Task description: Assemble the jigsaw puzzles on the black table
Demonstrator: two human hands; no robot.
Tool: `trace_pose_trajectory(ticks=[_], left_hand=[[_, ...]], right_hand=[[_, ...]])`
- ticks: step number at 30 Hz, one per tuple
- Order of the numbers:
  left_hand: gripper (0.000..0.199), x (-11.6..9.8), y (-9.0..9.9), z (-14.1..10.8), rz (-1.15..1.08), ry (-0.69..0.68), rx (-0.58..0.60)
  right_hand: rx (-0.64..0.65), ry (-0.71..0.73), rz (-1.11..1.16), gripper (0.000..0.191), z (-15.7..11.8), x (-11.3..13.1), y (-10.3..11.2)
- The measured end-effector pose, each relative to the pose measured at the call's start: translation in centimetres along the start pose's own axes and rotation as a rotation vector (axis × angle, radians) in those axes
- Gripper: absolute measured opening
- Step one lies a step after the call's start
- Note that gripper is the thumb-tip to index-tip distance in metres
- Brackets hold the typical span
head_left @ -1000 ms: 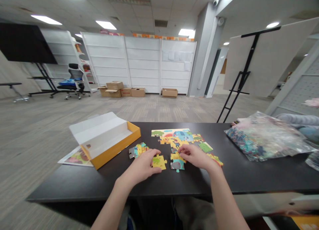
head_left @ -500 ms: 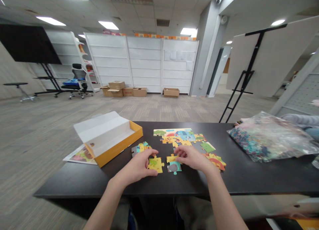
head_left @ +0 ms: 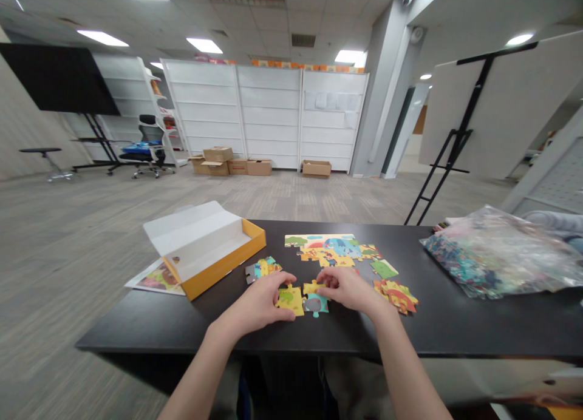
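My left hand (head_left: pixel 268 298) grips a yellow puzzle piece (head_left: pixel 291 301) with a green shape on it, thumb at the near edge and fingers at the far one. Close against its right side lies a yellow and teal puzzle piece (head_left: pixel 315 303) with a grey shape. The fingers of my right hand (head_left: pixel 341 286) are curled onto that piece's upper right edge. Beyond my hands is a partly joined puzzle (head_left: pixel 334 247) with a blue elephant. Loose pieces (head_left: pixel 264 267) lie behind my left hand, and a pile of puzzle pieces (head_left: pixel 397 295) is right of my right wrist.
An open yellow box (head_left: pixel 223 262) stands on the left, over a printed picture sheet (head_left: pixel 157 278). A large clear plastic bag (head_left: pixel 496 253) of colourful pieces lies on the right of the black table (head_left: pixel 455 329). A green piece (head_left: pixel 384 269) sits near the joined puzzle.
My two hands have come closer together. The gap between the yellow piece and the yellow and teal piece has closed, so they now meet side by side. The view has shifted slightly.
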State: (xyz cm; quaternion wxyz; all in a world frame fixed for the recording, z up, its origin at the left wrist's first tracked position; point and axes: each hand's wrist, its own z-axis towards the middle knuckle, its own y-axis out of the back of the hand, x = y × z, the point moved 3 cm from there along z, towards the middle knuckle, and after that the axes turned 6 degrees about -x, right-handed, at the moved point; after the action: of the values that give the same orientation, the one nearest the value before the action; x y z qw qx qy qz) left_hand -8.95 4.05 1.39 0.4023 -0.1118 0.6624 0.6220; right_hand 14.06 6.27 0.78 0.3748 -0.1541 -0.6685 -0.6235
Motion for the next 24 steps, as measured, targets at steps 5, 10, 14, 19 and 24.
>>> trace_pose_trajectory(ticks=[5,10,14,19,24], left_hand=[[0.059,0.2,0.1,0.1,0.037,-0.004,-0.013],[0.048,-0.2,-0.2,0.5,0.124,-0.021,-0.055],[0.046,-0.8,-1.0,1.0,0.173,-0.073,-0.071],[0.037,-1.3,-1.4,1.8,0.277,-0.053,-0.09],[0.033,-1.9,-1.1,2.2,0.373,0.006,-0.109]], right_hand=[[0.018,-0.025,0.027,0.017,-0.1,-0.6,0.2],[0.017,-0.043,0.049,0.015,-0.3,-0.8,0.6],[0.03,-0.057,0.02,0.014,-0.5,-1.3,0.9],[0.061,-0.088,-0.003,0.019,-0.6,-1.9,1.1],[0.048,-0.091,-0.031,0.018,-0.9,-1.4,1.3]])
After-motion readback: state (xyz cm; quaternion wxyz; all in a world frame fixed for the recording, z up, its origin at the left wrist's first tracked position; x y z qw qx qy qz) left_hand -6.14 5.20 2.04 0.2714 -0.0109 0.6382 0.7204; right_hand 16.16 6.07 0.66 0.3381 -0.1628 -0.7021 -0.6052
